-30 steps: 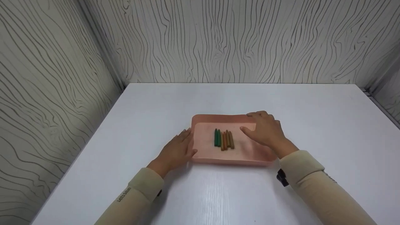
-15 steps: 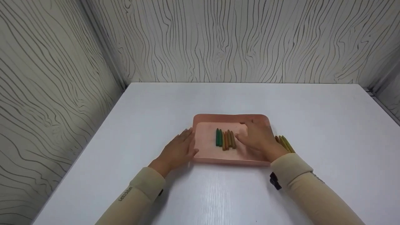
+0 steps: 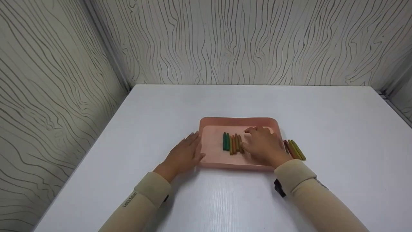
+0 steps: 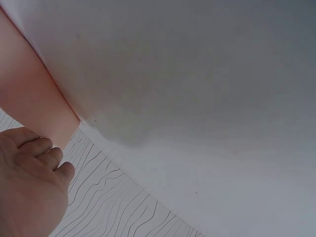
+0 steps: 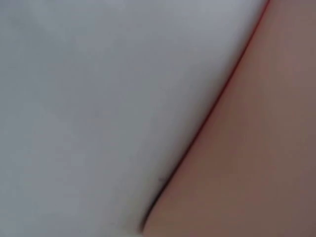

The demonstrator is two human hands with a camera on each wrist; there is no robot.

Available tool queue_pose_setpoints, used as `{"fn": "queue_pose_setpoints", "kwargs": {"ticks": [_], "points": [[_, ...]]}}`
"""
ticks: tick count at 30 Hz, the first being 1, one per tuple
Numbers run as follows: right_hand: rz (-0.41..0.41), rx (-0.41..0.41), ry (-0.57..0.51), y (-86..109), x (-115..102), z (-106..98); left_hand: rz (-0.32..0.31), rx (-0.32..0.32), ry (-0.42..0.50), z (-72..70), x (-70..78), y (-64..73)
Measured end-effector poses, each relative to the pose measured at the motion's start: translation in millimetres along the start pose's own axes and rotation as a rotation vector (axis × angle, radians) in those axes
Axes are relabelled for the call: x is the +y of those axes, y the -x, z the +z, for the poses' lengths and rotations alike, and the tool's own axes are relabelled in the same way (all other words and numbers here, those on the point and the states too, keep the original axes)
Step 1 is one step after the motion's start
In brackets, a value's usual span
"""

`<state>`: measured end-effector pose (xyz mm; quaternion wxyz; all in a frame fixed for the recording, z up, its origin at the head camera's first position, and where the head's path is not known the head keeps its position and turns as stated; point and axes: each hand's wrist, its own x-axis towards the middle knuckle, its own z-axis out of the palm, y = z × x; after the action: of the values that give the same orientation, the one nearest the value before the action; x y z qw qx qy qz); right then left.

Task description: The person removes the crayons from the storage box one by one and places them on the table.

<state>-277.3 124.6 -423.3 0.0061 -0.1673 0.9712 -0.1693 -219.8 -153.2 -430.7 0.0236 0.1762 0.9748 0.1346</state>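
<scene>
In the pink tray [image 3: 214,157], I see the right hand [image 3: 262,145] at the brown crayons [image 3: 234,145], pinching one or not I cannot tell; the left hand [image 3: 182,154], released, lies straight-fingered at the tray's left wall. Green crayons [image 3: 224,141] lie beside the brown; past the right wall, yellow crayons [image 3: 296,149] lie on the table [image 3: 338,129].

Dark lettering [image 3: 129,199] on the left sleeve [image 3: 139,206], the one toward the left edge of the bench [image 3: 338,129], begins "Lets"; the second word starts with S, its other letters too blurred to be sure of. Small print [image 3: 322,184] on the right sleeve [image 3: 322,204] is too foreshortened to read.
</scene>
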Motion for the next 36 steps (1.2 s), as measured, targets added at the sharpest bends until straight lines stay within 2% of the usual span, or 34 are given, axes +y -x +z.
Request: {"fn": "queue_pose_setpoints", "kwargs": {"ticks": [8, 16, 27, 36], "points": [[-0.010, -0.022, 0.006, -0.5, -2, 3, 0.006, 0.003, -0.003, 1.1, -0.8, -0.3], [0.011, -0.042, -0.048, -2.3, -1, 7, 0.003, 0.010, -0.007, 0.4, 0.2, 0.4], [0.018, -0.064, -0.215, -2.8, -2, 10, 0.002, 0.030, 0.005, -0.6, 1.3, 2.3], [0.034, -0.104, -0.399, -3.2, -4, 12, 0.008, 0.028, 0.015, -0.8, 1.7, 3.4]]}}
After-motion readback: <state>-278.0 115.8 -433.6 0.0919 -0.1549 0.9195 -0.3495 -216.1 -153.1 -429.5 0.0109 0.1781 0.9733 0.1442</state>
